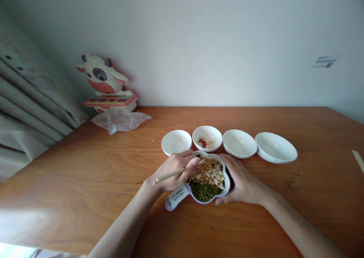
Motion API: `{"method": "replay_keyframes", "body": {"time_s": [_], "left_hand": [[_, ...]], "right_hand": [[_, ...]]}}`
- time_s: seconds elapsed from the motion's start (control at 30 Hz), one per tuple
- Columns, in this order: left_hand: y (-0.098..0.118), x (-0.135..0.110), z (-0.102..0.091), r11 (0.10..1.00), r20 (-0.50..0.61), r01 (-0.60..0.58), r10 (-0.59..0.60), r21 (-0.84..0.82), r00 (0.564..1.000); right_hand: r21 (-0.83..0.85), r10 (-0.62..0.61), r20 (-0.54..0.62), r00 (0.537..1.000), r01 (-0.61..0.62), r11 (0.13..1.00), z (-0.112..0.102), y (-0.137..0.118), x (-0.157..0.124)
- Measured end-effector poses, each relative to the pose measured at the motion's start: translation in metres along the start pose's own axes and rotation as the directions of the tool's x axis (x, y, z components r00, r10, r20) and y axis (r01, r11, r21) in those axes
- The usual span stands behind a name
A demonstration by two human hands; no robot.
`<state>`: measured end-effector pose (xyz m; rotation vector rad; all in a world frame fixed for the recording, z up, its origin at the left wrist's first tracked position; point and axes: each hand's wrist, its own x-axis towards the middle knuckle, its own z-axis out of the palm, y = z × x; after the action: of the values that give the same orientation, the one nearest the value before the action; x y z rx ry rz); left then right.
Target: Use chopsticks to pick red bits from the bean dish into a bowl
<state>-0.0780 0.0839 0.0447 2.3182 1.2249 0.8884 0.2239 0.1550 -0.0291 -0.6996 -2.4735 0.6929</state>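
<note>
My left hand (178, 169) is closed round a light wooden chopstick (167, 176), whose tip reaches into a lilac-rimmed, cloud-shaped bowl (227, 188). Whether a second stick lies along it I cannot tell. My right hand (243, 182) grips the bowl's right side, thumb in front and fingers behind. Inside are green beans (205, 191) at the front, yellow beans (209, 163) behind, and pale peanut halves (217, 178) on the right. Some dark beans show near the edges. A labelled handle (176, 196) sticks out at the lower left, below my left hand.
Behind the bowl stand white bowls in a row: a left one (176, 141), one with peanut pieces (214, 132), and two more (239, 142) (275, 146). Crumpled clear plastic (121, 121) lies before a cow toy keyboard (110, 87). Another stick (358, 160) shows at the right edge.
</note>
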Motion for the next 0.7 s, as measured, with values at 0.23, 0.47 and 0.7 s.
{"method": "replay_keyframes", "body": {"time_s": [0.23, 0.47, 0.7], "left_hand": [[0.0005, -0.0004, -0.0001, 1.000, -0.021, -0.015, 0.015, 0.007, 1.000], [0.0010, -0.0005, -0.0009, 1.000, -0.026, -0.007, 0.008, 0.023, 1.000], [0.0011, -0.0032, 0.0013, 1.000, -0.095, -0.002, 0.003, 0.011, 0.995]], "right_hand": [[-0.006, 0.018, 0.014, 1.000, -0.018, 1.000, -0.0006, -0.0011, 0.0002], [0.001, 0.005, 0.007, 1.000, -0.005, 1.000, -0.0009, -0.0014, 0.0007], [-0.002, 0.016, 0.006, 1.000, -0.016, 1.000, -0.0008, -0.0005, 0.0010]]}}
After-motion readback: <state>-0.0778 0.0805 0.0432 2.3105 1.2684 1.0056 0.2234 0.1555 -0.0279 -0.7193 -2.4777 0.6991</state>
